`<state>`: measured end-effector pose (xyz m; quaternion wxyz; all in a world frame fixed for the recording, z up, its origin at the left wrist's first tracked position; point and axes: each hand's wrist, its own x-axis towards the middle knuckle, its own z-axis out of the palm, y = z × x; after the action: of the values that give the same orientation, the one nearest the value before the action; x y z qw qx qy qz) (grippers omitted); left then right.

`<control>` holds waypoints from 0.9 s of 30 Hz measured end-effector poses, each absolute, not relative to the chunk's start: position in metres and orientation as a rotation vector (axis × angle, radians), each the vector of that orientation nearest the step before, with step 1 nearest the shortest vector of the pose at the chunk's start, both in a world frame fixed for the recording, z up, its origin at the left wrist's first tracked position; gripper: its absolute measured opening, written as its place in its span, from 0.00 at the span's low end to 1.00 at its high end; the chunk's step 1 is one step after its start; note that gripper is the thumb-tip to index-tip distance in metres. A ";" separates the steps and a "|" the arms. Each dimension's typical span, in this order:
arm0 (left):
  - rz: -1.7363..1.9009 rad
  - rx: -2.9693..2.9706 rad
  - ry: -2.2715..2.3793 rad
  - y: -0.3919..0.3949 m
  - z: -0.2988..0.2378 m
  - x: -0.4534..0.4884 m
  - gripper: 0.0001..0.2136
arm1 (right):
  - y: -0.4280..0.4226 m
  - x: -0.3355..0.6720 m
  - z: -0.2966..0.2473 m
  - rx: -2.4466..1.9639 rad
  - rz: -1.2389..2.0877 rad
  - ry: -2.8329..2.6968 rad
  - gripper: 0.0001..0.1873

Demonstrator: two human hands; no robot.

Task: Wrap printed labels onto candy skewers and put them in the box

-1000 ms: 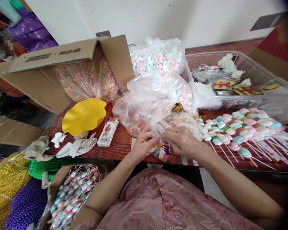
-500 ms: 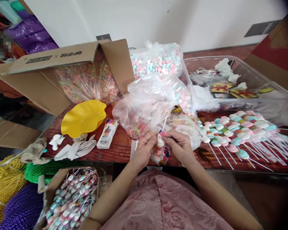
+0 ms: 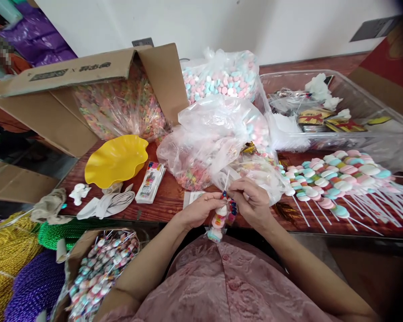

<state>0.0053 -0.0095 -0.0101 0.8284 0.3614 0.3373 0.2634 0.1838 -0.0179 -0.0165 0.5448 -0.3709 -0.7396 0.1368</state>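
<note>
A marshmallow skewer [image 3: 218, 220] in a printed clear wrapper hangs at the table's front edge, its white stick pointing up and away from me. My left hand [image 3: 201, 208] pinches the neck of the wrapper from the left. On the other side my right hand [image 3: 250, 199] has its fingers closed on the same gathered wrapper around the stick. Exactly how the fingertips grip the film is partly hidden. Unwrapped marshmallow skewers [image 3: 336, 179] lie piled to the right of my right hand. A stack of printed wrappers [image 3: 151, 183] lies left of my left hand.
Plastic bags of candy [image 3: 218, 129] stand behind my hands. A yellow wavy dish [image 3: 116, 161] sits left, before an open cardboard box [image 3: 83, 74]. A clear bin [image 3: 322, 138] is at the back right. Below left, a box of wrapped skewers [image 3: 100, 273] stands beside coloured cords [image 3: 33, 286].
The wrapped skewer has swung to hang lower, with its pink and blue marshmallows showing more. Both hands have drawn together at the wrapper's neck, which is now gathered tightly around the stick.
</note>
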 end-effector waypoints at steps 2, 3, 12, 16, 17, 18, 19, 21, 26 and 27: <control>0.547 0.769 0.717 -0.007 -0.012 0.005 0.12 | -0.018 0.196 -0.014 -0.876 0.019 -1.993 0.15; 0.508 0.785 0.708 -0.006 -0.013 0.004 0.11 | -0.018 0.202 -0.013 -0.848 -0.123 -2.147 0.18; 0.093 1.216 0.635 -0.009 -0.013 -0.004 0.15 | -0.030 0.212 -0.009 -0.663 -0.251 -2.533 0.11; 0.230 2.172 0.959 -0.020 -0.004 0.001 0.11 | -0.031 0.201 -0.018 -1.053 0.067 -2.524 0.07; 0.281 2.322 1.046 -0.023 -0.003 0.002 0.11 | -0.032 0.198 -0.018 -1.142 0.114 -2.518 0.08; 0.329 2.384 1.108 -0.024 -0.002 0.003 0.11 | -0.032 0.196 -0.016 -1.206 0.114 -2.503 0.08; 0.370 2.359 1.129 -0.025 -0.002 0.004 0.12 | -0.033 0.194 -0.013 -1.237 0.063 -2.474 0.08; 0.420 2.091 1.065 -0.023 -0.002 0.003 0.13 | -0.038 0.191 -0.004 -1.172 -0.131 -2.405 0.07; 0.183 1.171 0.758 -0.017 -0.012 -0.013 0.13 | -0.060 0.191 0.001 -0.810 -0.334 -2.331 0.13; 0.098 1.091 0.712 -0.018 -0.015 -0.016 0.13 | -0.065 0.191 -0.003 -0.788 -0.325 -2.330 0.12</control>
<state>-0.0164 -0.0177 -0.0154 0.7941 0.5077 0.3311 0.0458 0.1909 -0.0647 -0.0033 0.3242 -0.3003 -0.8885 -0.1239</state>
